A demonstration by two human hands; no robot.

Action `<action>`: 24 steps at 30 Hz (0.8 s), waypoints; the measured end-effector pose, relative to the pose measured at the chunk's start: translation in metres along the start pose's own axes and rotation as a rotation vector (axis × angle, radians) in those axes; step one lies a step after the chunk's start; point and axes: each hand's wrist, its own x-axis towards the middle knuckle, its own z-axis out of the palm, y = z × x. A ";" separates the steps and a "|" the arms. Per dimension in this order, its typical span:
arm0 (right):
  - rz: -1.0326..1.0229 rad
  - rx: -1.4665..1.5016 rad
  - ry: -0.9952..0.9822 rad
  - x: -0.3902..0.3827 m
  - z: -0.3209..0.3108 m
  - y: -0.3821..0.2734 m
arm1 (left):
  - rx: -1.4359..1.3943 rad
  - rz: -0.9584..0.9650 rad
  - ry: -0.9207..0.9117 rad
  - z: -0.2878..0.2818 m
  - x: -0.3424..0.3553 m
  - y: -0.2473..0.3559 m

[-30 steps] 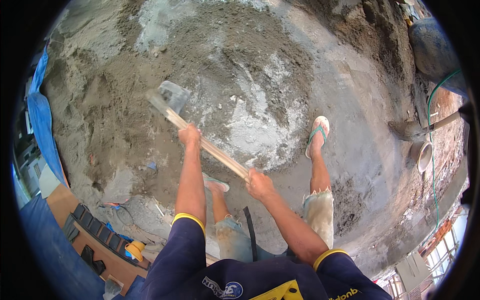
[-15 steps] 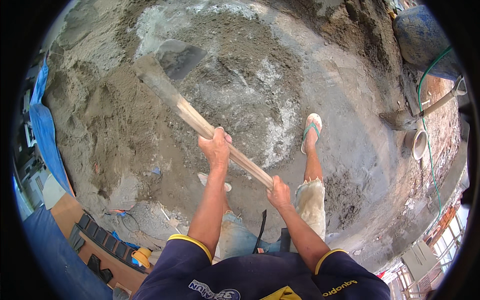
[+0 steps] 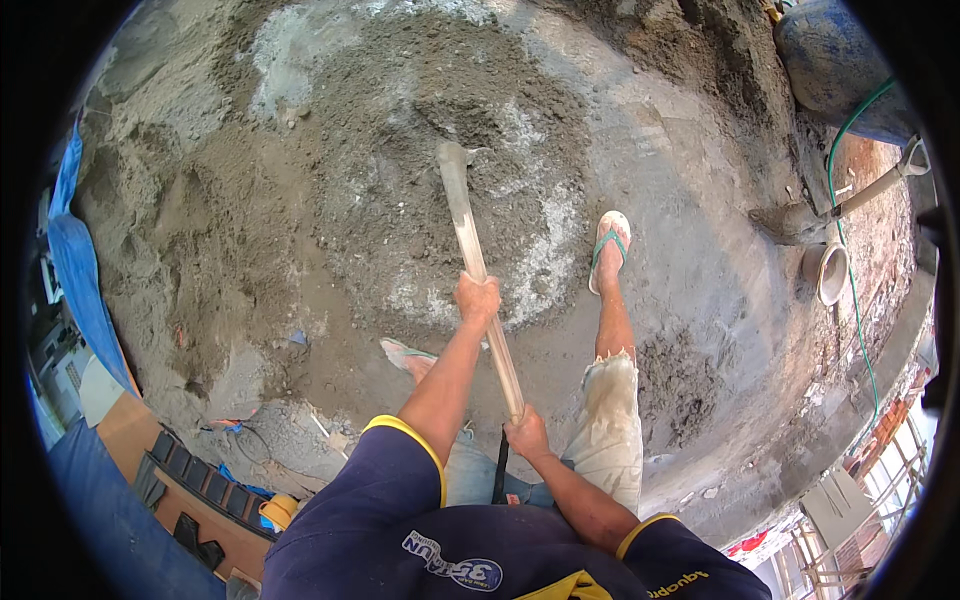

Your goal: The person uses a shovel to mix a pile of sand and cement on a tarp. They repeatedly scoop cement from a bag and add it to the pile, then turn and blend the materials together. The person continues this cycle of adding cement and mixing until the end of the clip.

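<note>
A long wooden-handled hoe (image 3: 487, 320) runs from near my waist out to a grey pile of sand and cement (image 3: 400, 230). Its blade is sunk in the pile, mostly hidden, with the pale head end still showing. My left hand (image 3: 478, 298) is wrapped round the middle of the handle. Closer to my body, my right hand (image 3: 527, 435) grips the handle's near end. White powder (image 3: 555, 250) streaks the pile's right side, and my sandalled feet stand either side of the handle.
At the right lie a shovel (image 3: 800, 222), a pale bucket (image 3: 830, 274) and a green hose (image 3: 850, 290). A blue drum (image 3: 835, 70) stands at the far right. Along the left edge hangs a blue tarp (image 3: 78, 270); a yellow hard hat (image 3: 280, 511) sits at the lower left.
The hoe's blade has dropped from the raised position at the upper left into the pile, moving right. Both hands have swung with the handle, which now points nearly straight ahead.
</note>
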 end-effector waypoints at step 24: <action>0.127 -0.039 -0.096 -0.057 -0.016 -0.085 | -0.031 -0.281 -0.342 0.014 0.036 -0.074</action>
